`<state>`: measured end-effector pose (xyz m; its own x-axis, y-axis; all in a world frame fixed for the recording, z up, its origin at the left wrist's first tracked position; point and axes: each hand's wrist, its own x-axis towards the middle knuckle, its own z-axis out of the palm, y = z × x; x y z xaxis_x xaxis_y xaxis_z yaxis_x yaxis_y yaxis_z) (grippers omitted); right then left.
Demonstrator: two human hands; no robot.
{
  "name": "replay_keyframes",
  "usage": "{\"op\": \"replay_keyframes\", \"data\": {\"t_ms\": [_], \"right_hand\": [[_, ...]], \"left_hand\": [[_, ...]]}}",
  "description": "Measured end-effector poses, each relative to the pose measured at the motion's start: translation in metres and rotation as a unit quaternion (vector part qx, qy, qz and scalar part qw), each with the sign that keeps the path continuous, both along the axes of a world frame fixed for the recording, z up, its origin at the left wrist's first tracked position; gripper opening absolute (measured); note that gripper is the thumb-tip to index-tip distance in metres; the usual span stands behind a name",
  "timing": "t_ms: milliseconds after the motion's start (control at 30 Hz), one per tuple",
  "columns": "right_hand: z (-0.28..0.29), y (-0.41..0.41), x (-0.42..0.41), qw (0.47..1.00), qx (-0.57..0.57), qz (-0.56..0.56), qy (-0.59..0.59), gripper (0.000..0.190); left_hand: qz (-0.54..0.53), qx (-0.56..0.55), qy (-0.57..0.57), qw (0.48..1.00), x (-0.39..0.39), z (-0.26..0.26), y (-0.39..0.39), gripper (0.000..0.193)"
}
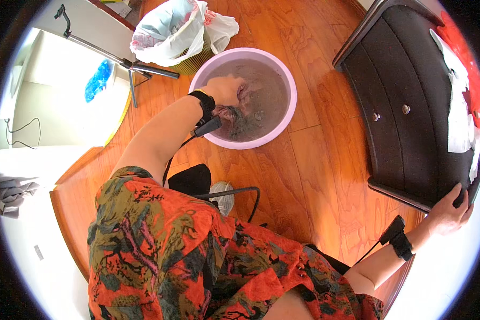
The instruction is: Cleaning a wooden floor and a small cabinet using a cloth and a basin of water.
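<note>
A round, pale lilac basin [293,100] of murky grey water stands on the floor before me. My left hand [226,90] is down in it, fingers curled around a dark wet cloth [238,120]. Purplish folds show beside the fist, while the cloth's lower part is blurred by the water. At the far right, my right hand [450,212] rests at the near corner of a dark cabinet [384,84], fingers spread and nothing visible in them. Each wrist carries a black strap with a small black device and cable.
Behind the basin stands a ribbed bin [194,60] lined with white plastic bags. A tripod [134,66] is to its left. White paper [458,116] and a red plastic bag [460,60] lie on the cabinet. Wood flooring [320,160] runs between basin and cabinet.
</note>
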<state>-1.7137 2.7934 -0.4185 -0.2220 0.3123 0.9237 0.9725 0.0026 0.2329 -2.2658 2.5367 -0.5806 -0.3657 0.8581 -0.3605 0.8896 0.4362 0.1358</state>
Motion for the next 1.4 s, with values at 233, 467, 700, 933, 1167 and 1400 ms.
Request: {"op": "replay_keyframes", "data": {"t_ms": [233,467,700,933,1167,1400], "right_hand": [[-0.008,0.003,0.001,1.0,0.021,-0.005,0.015,0.032],[-0.006,-0.007,-0.007,0.999,0.023,0.01,0.023,0.031],[-0.003,-0.008,-0.009,1.0,0.018,-0.001,0.025,0.031],[-0.004,-0.01,-0.014,0.999,0.002,-0.013,0.045,0.033],[-0.005,-0.01,-0.014,0.999,0.006,-0.005,0.039,0.033],[0.0,-0.024,-0.031,0.999,-0.018,-0.016,0.044,0.03]], "left_hand": [[-0.073,-0.137,0.04,0.987,0.028,-0.022,-0.006,0.057],[0.019,-0.055,-0.085,0.995,0.012,0.007,0.002,0.034],[0.005,-0.022,-0.06,0.998,0.007,-0.001,0.001,0.031],[0.028,0.038,0.014,0.999,0.013,-0.019,0.001,0.028],[-0.043,-0.008,0.042,0.998,0.017,-0.028,-0.002,0.022],[-0.082,-0.124,0.026,0.989,0.028,-0.011,-0.005,0.021]]}}
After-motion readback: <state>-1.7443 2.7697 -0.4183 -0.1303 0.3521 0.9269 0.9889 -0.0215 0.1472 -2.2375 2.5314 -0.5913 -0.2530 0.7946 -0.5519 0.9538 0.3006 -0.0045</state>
